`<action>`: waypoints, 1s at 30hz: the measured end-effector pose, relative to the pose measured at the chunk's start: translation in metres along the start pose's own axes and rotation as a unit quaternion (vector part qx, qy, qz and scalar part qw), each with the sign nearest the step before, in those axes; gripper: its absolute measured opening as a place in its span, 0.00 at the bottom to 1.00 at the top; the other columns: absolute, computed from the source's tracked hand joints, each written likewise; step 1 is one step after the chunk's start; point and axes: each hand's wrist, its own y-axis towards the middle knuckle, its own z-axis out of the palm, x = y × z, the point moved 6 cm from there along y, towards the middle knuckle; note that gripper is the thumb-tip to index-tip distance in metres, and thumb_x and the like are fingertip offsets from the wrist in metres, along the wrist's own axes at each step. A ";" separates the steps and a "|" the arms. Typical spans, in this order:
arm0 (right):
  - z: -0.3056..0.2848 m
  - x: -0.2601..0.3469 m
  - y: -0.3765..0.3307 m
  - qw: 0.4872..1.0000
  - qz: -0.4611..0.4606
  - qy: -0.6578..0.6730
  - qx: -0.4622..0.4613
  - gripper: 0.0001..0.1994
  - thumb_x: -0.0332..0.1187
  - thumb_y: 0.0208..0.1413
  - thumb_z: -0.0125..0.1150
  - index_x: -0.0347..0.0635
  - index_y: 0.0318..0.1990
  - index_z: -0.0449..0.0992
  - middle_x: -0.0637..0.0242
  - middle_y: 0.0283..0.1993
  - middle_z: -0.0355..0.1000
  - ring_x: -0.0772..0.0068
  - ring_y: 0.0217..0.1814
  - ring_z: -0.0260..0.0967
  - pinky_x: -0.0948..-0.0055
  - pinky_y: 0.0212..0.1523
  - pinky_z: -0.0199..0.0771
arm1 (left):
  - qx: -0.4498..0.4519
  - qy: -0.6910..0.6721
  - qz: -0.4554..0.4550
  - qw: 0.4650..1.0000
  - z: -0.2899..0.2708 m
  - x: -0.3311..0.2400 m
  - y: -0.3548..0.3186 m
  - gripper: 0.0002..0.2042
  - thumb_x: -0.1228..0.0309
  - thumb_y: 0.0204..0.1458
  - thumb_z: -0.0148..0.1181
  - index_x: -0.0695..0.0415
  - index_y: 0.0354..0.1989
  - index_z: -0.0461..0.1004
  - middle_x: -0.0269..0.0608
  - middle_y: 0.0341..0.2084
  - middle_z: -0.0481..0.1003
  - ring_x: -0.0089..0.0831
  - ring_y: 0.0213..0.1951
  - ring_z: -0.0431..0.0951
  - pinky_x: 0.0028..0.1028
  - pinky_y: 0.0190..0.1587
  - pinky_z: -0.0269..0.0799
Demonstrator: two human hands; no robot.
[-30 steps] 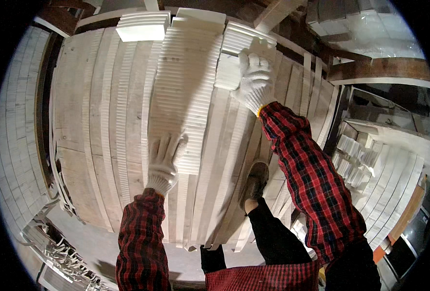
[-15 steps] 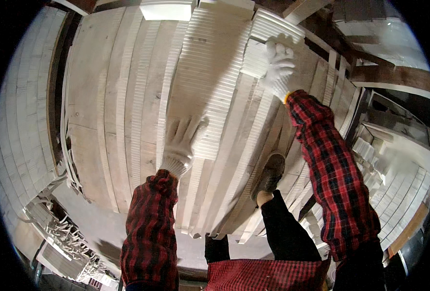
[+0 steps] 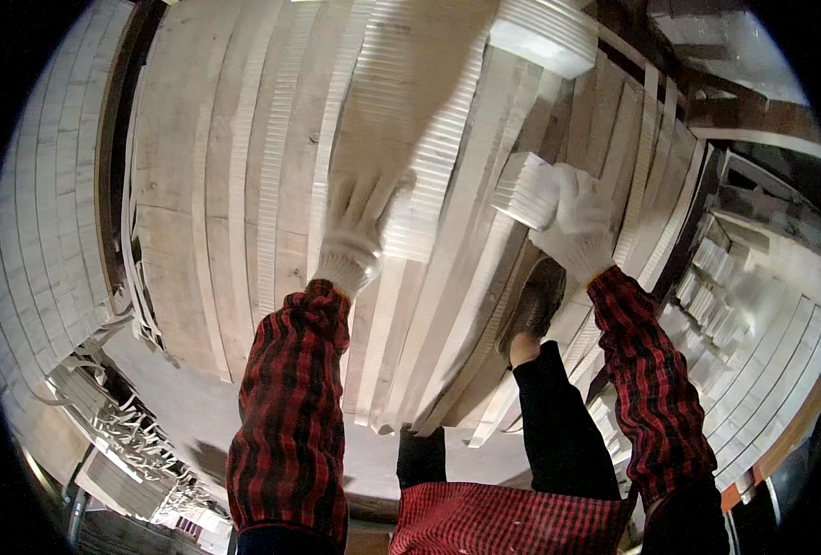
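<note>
Gloved R hand (image 3: 575,217), grip closed round one end of small white stack (image 3: 524,191), holds it over plank platform (image 3: 170,176), prob. to keep pcs together; gloved L hand (image 3: 358,217), fingers spread w/ nothing grasped, rests on long white strip row (image 3: 438,166), seemingly steadying it.

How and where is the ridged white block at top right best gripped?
Grip the ridged white block probably by its near face and the one opposite, from the person's side: the near face stands exposed above the boards. The top ridges run roughly parallel to it, so squeezing across them should press any pieces together. The far face is unclear.
</note>
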 end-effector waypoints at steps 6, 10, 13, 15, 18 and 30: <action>0.013 0.008 -0.017 0.998 0.026 -0.042 -0.024 0.37 0.36 0.36 0.74 0.47 0.59 0.65 0.63 0.54 0.68 0.54 0.60 0.66 0.53 0.60 0.65 | -0.084 -0.011 0.025 0.996 -0.004 -0.001 -0.002 0.35 0.76 0.47 0.63 0.55 0.68 0.61 0.46 0.69 0.55 0.49 0.69 0.59 0.53 0.68 0.58; 0.017 0.002 -0.023 0.998 0.045 -0.050 -0.001 0.41 0.38 0.39 0.73 0.48 0.64 0.61 0.63 0.62 0.65 0.58 0.68 0.61 0.52 0.67 0.58 | -0.109 -0.003 0.020 0.994 -0.014 -0.005 -0.001 0.35 0.77 0.42 0.66 0.52 0.65 0.64 0.41 0.62 0.60 0.44 0.63 0.64 0.50 0.65 0.62; 0.018 0.001 -0.021 0.998 0.042 -0.048 -0.004 0.41 0.39 0.39 0.73 0.48 0.64 0.62 0.62 0.63 0.65 0.59 0.68 0.60 0.51 0.68 0.56 | -0.141 -0.014 0.033 0.989 -0.012 -0.006 -0.002 0.35 0.78 0.40 0.67 0.52 0.62 0.65 0.39 0.59 0.61 0.43 0.60 0.66 0.49 0.62 0.64; 0.020 0.003 -0.022 0.997 0.041 -0.061 -0.004 0.41 0.40 0.39 0.73 0.48 0.64 0.62 0.62 0.63 0.65 0.58 0.67 0.61 0.51 0.68 0.55 | -0.178 -0.014 0.037 0.983 -0.016 -0.007 -0.006 0.35 0.79 0.39 0.67 0.52 0.62 0.65 0.39 0.57 0.62 0.42 0.58 0.67 0.48 0.59 0.66; 0.024 -0.003 -0.021 0.998 0.046 -0.049 0.013 0.41 0.41 0.39 0.73 0.48 0.65 0.62 0.62 0.63 0.65 0.58 0.67 0.62 0.51 0.69 0.55 | -0.164 -0.037 0.048 0.985 -0.016 -0.010 -0.007 0.34 0.78 0.40 0.66 0.52 0.61 0.65 0.39 0.54 0.63 0.42 0.55 0.67 0.47 0.57 0.66; 0.017 -0.001 -0.016 1.000 0.015 -0.001 -0.015 0.43 0.37 0.38 0.73 0.51 0.66 0.61 0.60 0.60 0.67 0.52 0.64 0.64 0.53 0.64 0.60 | 0.092 0.007 0.048 0.995 -0.018 -0.002 0.009 0.25 0.79 0.44 0.56 0.56 0.55 0.64 0.44 0.45 0.65 0.42 0.49 0.66 0.45 0.60 0.56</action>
